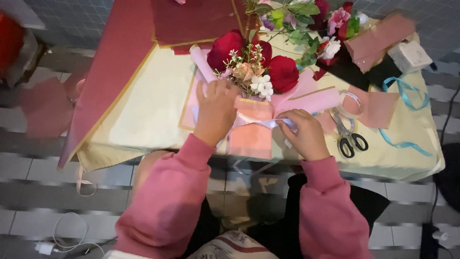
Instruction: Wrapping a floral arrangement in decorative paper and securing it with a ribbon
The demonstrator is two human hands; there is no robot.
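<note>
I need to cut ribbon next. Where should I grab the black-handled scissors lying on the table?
Take the black-handled metal scissors by the two loop handles, coming from your near side: the loops point toward you, the blades point away, and nothing covers them.

Two bare hands, left hand (pixel 216 112), right hand (pixel 303 134), long pink sweatshirt sleeves with ribbed cuffs, dark trousers

Floor: grey rectangular tiles (pixel 28 168) w/ pale grout, blurred.
Table: small, covered w/ pale yellow cloth (pixel 143 110), cloth hangs over front edge.
Floor clutter: white charger + cable (pixel 67 237) bottom left; dark cable (pixel 443 129) at right.
Light: dim, soft, no hard shadows.
</note>
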